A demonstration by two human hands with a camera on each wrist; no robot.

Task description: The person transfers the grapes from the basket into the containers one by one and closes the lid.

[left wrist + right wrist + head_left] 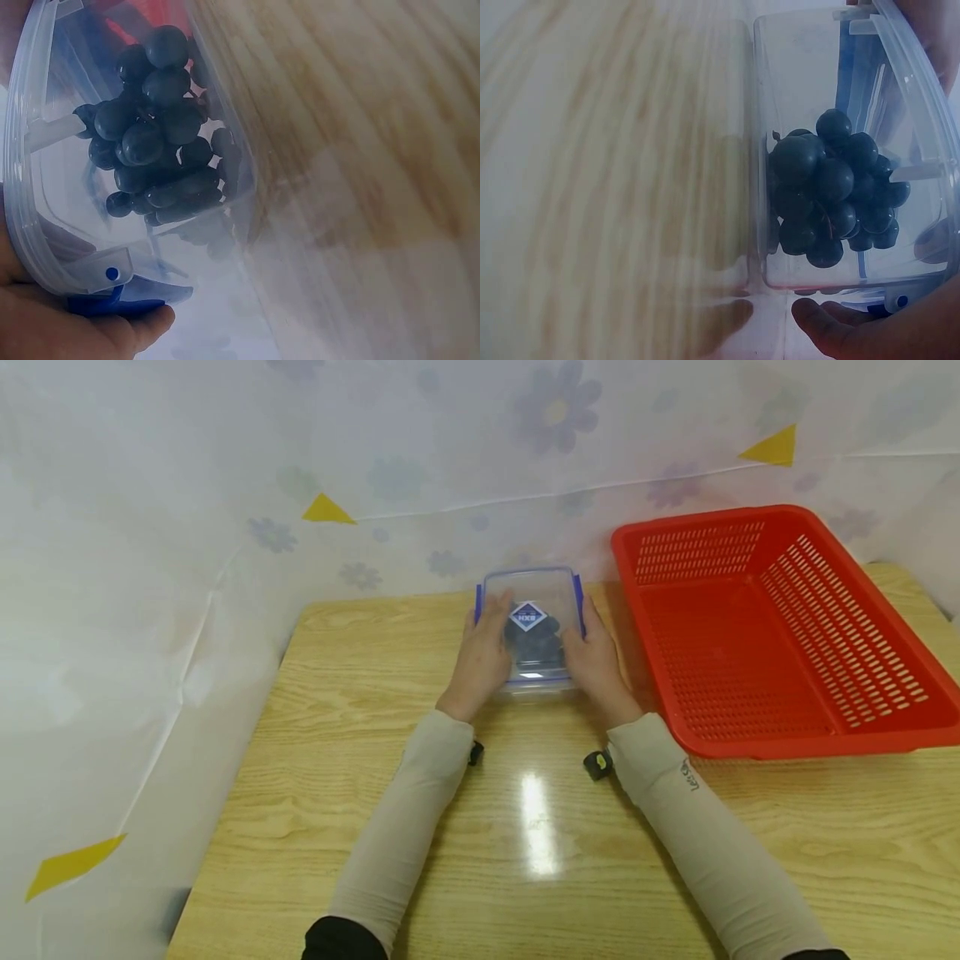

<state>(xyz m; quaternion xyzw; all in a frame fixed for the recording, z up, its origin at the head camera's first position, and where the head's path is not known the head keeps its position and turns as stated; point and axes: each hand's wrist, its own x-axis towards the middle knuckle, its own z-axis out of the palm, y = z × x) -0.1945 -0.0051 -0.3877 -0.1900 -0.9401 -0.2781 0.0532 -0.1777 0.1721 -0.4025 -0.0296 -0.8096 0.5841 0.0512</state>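
Note:
A clear plastic food container (536,583) with a blue-edged lid stands on the table, and both hands hold it from its two sides. My left hand (480,652) grips the left side, thumb over the lid; in the left wrist view its fingers lie at a blue latch (116,304) that juts outward. On the opposite side, my right hand (596,660) has its thumb on the lid edge and its fingers along the side wall by the other blue latch (578,595). Through the walls a bunch of dark grapes (835,180) shows inside. The lid bears a blue-and-white diamond label (528,617).
To the right of the container stands a large red plastic basket (652,635) with slotted walls. The wooden table (337,760) meets a flower-patterned sheet (420,485) at its back and left. Yellow tape pieces (327,510) are stuck to the sheet.

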